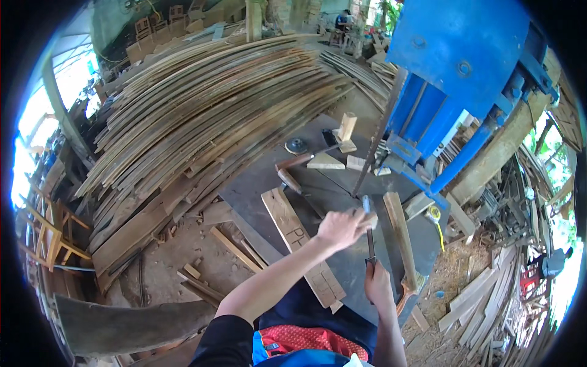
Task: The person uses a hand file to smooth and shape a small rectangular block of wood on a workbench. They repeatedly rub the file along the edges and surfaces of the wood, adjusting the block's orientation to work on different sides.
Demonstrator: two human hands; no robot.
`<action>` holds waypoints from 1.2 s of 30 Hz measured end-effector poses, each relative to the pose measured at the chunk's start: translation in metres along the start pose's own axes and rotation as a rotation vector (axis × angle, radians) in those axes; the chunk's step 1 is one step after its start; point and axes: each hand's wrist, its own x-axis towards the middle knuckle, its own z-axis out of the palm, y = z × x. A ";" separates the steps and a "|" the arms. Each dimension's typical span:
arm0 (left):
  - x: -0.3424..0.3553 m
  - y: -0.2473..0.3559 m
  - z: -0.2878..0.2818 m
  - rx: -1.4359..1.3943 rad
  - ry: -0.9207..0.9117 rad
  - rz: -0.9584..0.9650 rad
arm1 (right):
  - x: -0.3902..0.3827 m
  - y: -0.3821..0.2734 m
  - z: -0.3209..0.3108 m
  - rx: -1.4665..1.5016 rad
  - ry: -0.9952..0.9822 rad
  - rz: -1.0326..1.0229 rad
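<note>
My left hand (343, 231) is closed round a small pale block, with a shiny bluish piece (366, 203) showing past the fingers; its kind I cannot make out. Beneath it, my right hand (379, 284) grips the dark handle of a narrow metal-bladed tool (370, 243), pointing away from me. The blade reaches up to the left hand's fingers. Both hands are over a dark metal machine table (391, 269). A marked wooden board (293, 226) lies left of them, and a long wooden piece (400, 238) lies to the right.
A blue band saw (458, 43) rises at the far right, its blade (374, 144) crossing the table. Beyond my hands lie a brown angled wooden piece (290, 172), a dark disc (296, 145) and wood offcuts (325, 161). A tape measure (433, 213) sits right. Stacked planks (214, 104) fill the left.
</note>
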 end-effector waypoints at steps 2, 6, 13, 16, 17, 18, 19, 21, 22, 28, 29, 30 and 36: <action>-0.005 0.016 -0.002 0.046 -0.057 0.078 | 0.002 -0.007 0.008 0.025 0.074 0.035; 0.005 0.016 0.007 0.023 -0.034 -0.016 | -0.022 -0.008 -0.002 0.000 -0.009 0.063; -0.008 0.025 0.024 0.033 -0.083 0.232 | 0.005 -0.002 -0.012 0.036 -0.048 0.114; 0.008 0.022 -0.006 0.044 -0.198 -0.008 | -0.003 0.006 0.005 0.059 0.053 0.023; 0.010 0.015 -0.006 0.046 -0.158 -0.094 | -0.020 0.006 0.005 0.051 0.044 0.019; 0.014 0.014 -0.002 0.015 -0.125 -0.069 | -0.030 0.004 0.005 0.044 0.039 -0.003; 0.015 0.009 0.001 0.004 -0.097 -0.039 | -0.032 0.002 0.007 0.056 0.037 -0.028; 0.016 0.019 0.000 0.021 -0.120 -0.034 | -0.022 0.009 -0.005 0.035 0.077 -0.046; 0.011 0.026 0.000 0.023 -0.138 0.062 | -0.024 0.012 -0.006 0.041 0.090 -0.027; 0.002 0.022 -0.001 0.020 -0.041 -0.059 | -0.010 -0.004 0.000 0.075 0.042 0.063; 0.005 0.012 0.001 0.021 -0.026 -0.113 | -0.016 -0.006 -0.003 0.076 0.025 0.084; 0.006 0.007 0.001 0.007 0.009 -0.112 | -0.023 -0.004 -0.007 0.071 -0.014 0.092; 0.009 0.020 0.000 -0.043 -0.030 0.031 | 0.015 -0.005 0.002 0.050 0.026 0.085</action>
